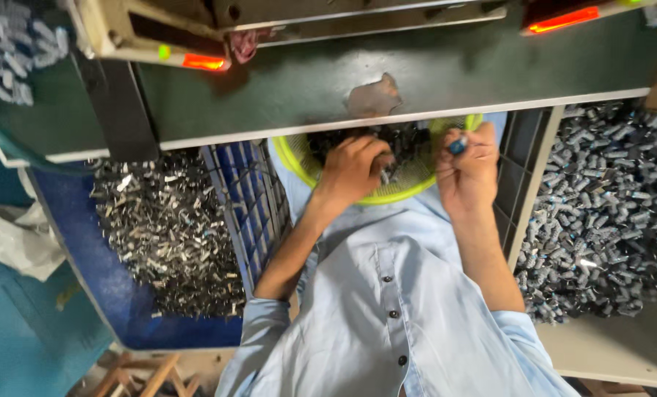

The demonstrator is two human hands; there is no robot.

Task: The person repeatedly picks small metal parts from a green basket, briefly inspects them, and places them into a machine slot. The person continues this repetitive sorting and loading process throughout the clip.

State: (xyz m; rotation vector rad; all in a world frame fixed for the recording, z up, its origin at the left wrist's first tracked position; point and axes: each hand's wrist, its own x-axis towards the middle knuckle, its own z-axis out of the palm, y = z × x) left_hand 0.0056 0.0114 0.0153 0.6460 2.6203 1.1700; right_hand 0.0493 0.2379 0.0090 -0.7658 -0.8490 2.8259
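A yellow-green mesh basket (296, 163) rests on my lap under the edge of a green workbench (446, 66); it holds many small dark metal parts. My left hand (352, 167) reaches into the basket, fingers curled around a small metal piece. My right hand (469, 170) is clenched at the basket's right rim, gripping a small part with a blue tip (458, 145) that sticks up from the fist. I wear a light blue buttoned shirt.
A blue crate (115, 283) on my left holds a heap of small shiny metal clips. On my right, a tray (600, 353) is heaped with grey metal parts. Machine housings with red lights (203, 62) sit on the bench. A wooden stool frame (152, 371) lies below.
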